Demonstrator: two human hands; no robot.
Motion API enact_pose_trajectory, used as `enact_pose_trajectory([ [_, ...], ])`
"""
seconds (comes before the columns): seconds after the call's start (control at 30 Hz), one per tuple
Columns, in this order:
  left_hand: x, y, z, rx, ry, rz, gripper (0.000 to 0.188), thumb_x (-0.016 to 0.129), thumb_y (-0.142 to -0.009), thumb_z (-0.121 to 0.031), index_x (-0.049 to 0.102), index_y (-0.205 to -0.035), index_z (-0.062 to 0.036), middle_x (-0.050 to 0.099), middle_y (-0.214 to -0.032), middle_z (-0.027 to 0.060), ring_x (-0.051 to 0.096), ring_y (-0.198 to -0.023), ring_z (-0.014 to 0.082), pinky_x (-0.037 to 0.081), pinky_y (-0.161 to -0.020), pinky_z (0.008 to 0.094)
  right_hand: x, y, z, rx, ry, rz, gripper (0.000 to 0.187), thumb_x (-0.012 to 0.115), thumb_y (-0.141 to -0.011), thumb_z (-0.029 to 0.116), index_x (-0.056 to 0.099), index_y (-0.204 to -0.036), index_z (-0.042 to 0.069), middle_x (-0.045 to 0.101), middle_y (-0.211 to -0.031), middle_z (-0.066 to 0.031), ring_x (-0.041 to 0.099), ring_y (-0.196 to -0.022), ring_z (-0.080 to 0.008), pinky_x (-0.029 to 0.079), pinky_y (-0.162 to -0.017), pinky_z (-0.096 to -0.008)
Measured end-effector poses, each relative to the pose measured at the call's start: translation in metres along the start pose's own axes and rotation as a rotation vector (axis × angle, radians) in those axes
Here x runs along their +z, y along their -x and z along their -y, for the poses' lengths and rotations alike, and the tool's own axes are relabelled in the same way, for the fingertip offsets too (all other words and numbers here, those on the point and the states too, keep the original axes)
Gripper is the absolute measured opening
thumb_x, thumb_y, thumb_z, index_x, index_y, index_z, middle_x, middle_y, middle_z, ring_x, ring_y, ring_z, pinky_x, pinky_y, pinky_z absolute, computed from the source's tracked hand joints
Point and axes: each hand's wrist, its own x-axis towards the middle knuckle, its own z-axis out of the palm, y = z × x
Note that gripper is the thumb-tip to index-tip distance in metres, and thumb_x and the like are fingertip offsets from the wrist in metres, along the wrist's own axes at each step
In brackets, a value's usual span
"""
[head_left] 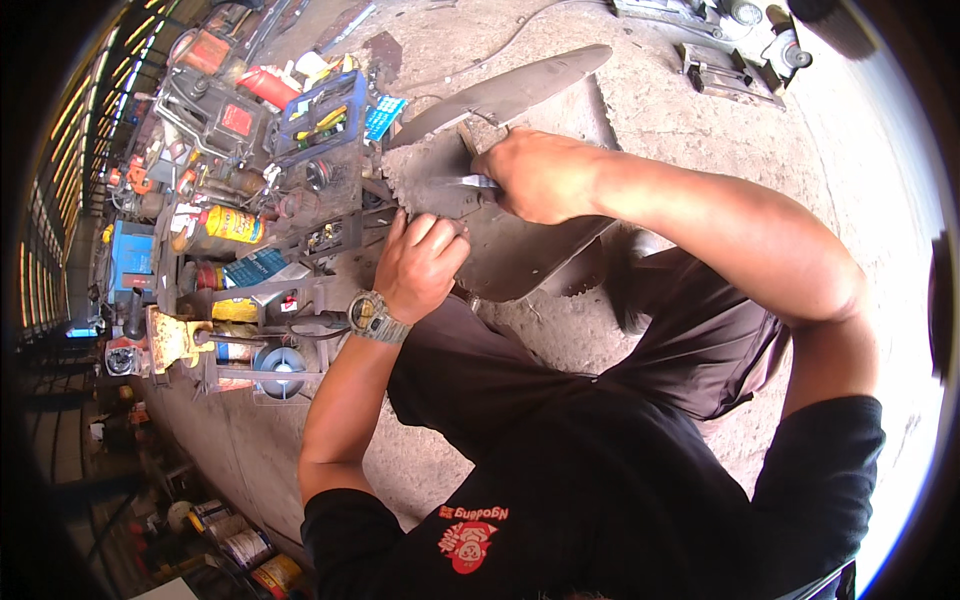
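Observation:
My right hand (pixel 545 175) is closed round a shiny metal tool (pixel 481 182) whose working end is blurred over a grey panel (pixel 500 245); its kind cannot be made out. The panel is thin and curved, with a ragged left edge, and lies in front of my legs. My left hand (pixel 425 262), with a watch (pixel 374 314) on the wrist, rests at the panel's left side. Its fingers are curled tight, and whatever they grip is hidden. A long grey curved piece (pixel 510 92) lies beyond my right hand.
At left, a cluttered rack holds a blue tool tray (pixel 318 118), a yellow can (pixel 232 224) and a yellow clamp-like part (pixel 172 340). Metal machine parts (pixel 735 72) lie on the concrete floor (pixel 670 120) at far right. A cable (pixel 490 52) crosses the floor at the back.

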Motion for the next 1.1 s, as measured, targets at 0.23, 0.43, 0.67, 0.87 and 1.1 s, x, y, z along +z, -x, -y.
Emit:
enact_pose_trajectory([
  [0.23,0.006,-0.007,-0.004,0.074,0.02,0.029,0.021,0.068,-0.072,-0.01,0.066,-0.093,-0.0086,0.061,-0.101,0.0017,0.058,-0.096,0.0239,0.048,-0.092,0.0568,0.019,-0.029,-0.013,0.113,0.021,0.102,0.027,0.072,-0.081,0.01,0.071,-0.105,-0.002,0.073,-0.095,-0.022,0.073,-0.094,-0.0325,0.058,-0.078,-0.0395],
  [0.43,0.011,-0.008,-0.003,0.099,0.026,-0.013,0.011,0.063,-0.082,-0.018,0.063,-0.088,-0.0097,0.055,-0.09,0.0031,0.058,-0.09,0.0232,0.05,-0.09,0.0572,0.02,-0.025,-0.023,0.165,-0.496,0.157,0.017,0.074,-0.078,0.008,0.071,-0.092,-0.001,0.075,-0.077,-0.0126,0.074,-0.071,-0.0194,0.057,-0.064,-0.0346],
  [0.67,0.014,-0.009,-0.002,0.113,0.03,-0.005,0.01,0.062,-0.082,-0.019,0.063,-0.088,-0.0105,0.056,-0.091,0.0028,0.058,-0.09,0.0232,0.05,-0.091,0.0582,0.022,-0.025,-0.024,0.211,-0.59,0.233,0.021,0.07,-0.079,0.005,0.07,-0.1,0.003,0.076,-0.08,-0.0102,0.074,-0.071,-0.016,0.058,-0.065,-0.0317],
  [0.87,0.015,-0.005,-0.001,0.095,0.036,0.039,0.023,0.068,-0.07,-0.005,0.068,-0.093,-0.008,0.065,-0.104,0.0027,0.059,-0.097,0.0249,0.047,-0.094,0.0564,0.02,-0.025,-0.015,0.256,-0.441,0.166,0.019,0.071,-0.079,0.003,0.069,-0.098,0.004,0.074,-0.078,-0.0085,0.072,-0.072,-0.0161,0.057,-0.067,-0.0311],
  [1.1,0.012,-0.009,-0.003,0.124,0.018,-0.012,0.011,0.063,-0.083,-0.017,0.064,-0.091,-0.0096,0.056,-0.089,0.0031,0.058,-0.09,0.0232,0.05,-0.09,0.0561,0.026,-0.023,-0.015,0.195,-0.255,0.049,0.019,0.072,-0.079,0.006,0.069,-0.097,0.004,0.074,-0.078,-0.0102,0.073,-0.072,-0.0172,0.057,-0.071,-0.0321],
])
